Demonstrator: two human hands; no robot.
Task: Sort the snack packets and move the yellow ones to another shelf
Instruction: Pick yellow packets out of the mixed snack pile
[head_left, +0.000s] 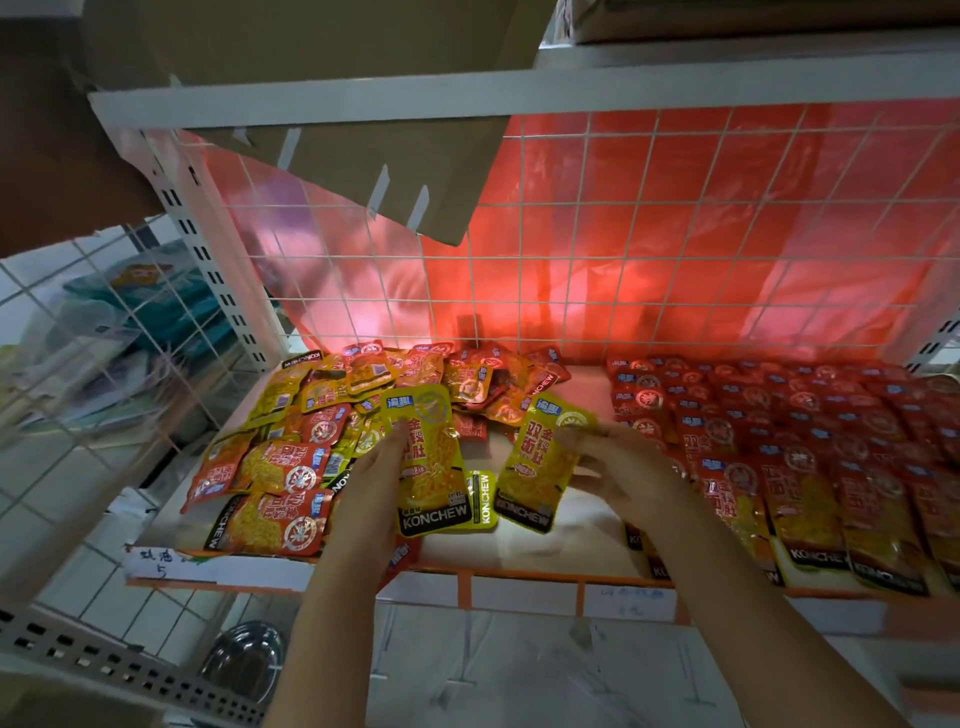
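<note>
Overhead, each hand's grip, left hand (376, 470) and right hand (615, 462), pinches a yellow packet (431, 467) above the white shelf (561, 540)

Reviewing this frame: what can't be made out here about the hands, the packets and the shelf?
- Left hand: its fingertips are hidden behind the yellow packet it holds.
- Right hand: motion-blurred, so the exact grip on the second yellow packet is unclear.
- Handwritten shelf label: too small to read.
- Red packet rows: cut off by the right edge.
- Destination shelf: cannot tell which.
</note>
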